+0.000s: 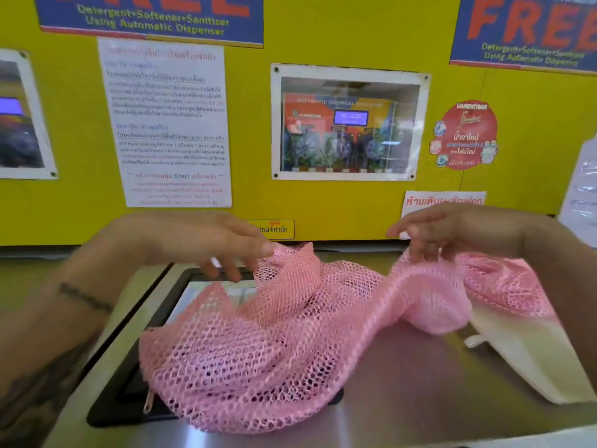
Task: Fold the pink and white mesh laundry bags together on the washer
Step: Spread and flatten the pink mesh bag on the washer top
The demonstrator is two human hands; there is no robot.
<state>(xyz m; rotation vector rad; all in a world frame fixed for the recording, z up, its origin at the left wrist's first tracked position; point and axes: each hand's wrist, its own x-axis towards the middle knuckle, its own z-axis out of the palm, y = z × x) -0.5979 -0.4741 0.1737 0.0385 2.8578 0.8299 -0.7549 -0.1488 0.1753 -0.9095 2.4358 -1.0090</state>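
Observation:
A pink mesh laundry bag [265, 350] lies rumpled across the steel top of the washer [403, 383], with a zipper pull hanging at its lower left edge. A white bag [529, 357] lies flat on the right, partly under the pink mesh. My left hand [206, 240] hovers over the far left part of the pink bag, fingers spread and blurred, just touching or just above the mesh. My right hand [452, 231] pinches a raised fold of the pink mesh at the far right.
A black-framed control panel [129, 376] is set into the washer top on the left, half covered by the pink bag. A yellow wall [252, 124] with posted notices and a small window rises right behind the washer.

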